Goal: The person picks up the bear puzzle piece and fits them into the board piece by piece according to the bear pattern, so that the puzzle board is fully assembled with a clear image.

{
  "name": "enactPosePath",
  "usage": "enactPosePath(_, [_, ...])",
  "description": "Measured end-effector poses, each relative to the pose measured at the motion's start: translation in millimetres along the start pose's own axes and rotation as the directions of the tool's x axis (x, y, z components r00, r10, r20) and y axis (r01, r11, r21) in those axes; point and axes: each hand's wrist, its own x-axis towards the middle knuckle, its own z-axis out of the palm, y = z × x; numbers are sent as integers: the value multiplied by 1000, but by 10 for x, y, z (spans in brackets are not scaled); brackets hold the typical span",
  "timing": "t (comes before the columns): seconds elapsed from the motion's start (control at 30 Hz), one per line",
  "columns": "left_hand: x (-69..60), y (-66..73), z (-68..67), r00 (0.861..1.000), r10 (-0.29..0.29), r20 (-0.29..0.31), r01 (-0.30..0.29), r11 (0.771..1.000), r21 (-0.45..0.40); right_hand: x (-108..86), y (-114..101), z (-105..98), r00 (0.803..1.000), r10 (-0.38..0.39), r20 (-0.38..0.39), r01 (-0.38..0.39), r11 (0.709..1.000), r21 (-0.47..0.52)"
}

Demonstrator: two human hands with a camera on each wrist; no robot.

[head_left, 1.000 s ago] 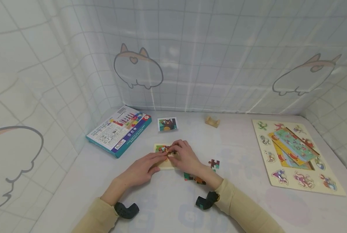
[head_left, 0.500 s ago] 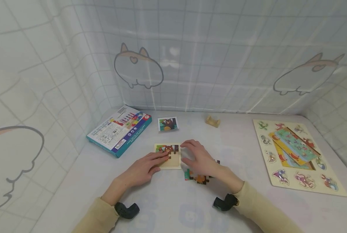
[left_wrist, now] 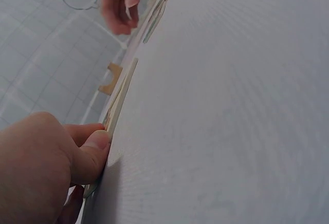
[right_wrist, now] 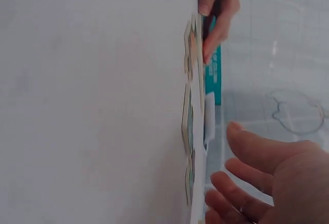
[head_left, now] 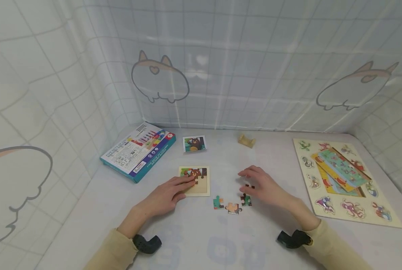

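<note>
A square wooden puzzle board (head_left: 202, 189) lies mid-table, its upper part filled with bear-picture pieces. My left hand (head_left: 168, 193) rests on the board's left side, fingers laid straight across it and thumb at the near edge. Right of the board, my right hand (head_left: 266, 187) hovers with thumb and fingers apart, nothing between them. Loose jigsaw pieces lie near it: a teal one (head_left: 217, 202), a peach one (head_left: 232, 208) and a dark green one (head_left: 246, 200). Another dark piece (head_left: 250, 186) is partly hidden by the right fingers.
A bear picture card (head_left: 194, 144) lies behind the board, and a small wooden stand (head_left: 246, 141) is at the back. At left is a flat toy box (head_left: 138, 152). A large animal peg board (head_left: 325, 204) with colourful boards on it occupies the right side.
My right hand has left the puzzle board's upper right, where a dark piece now shows, and moved right over the loose pieces. The left hand has stayed in place.
</note>
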Motion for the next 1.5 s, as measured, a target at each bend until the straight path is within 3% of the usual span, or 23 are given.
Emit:
enactPosePath(0.3, [7,-15,8,1000,11,-9,-11,1000,-20,-126,254,-110,992,-39,117,29,996,79])
enactPosePath(0.47, [19,-24,24,1000,-3,8,3,1000,-20,-149,305,-153,984,-27,176,4,991,131])
enactPosePath(1.0, [0,-24,22,1000,-6,3,6,1000,-11,-141,362,-31,994,-74,78,67,995,79])
enactPosePath(1.5, [-7,-3,-3,1000,-11,1,11,1000,-13,-148,351,-55,995,-34,96,29,998,54])
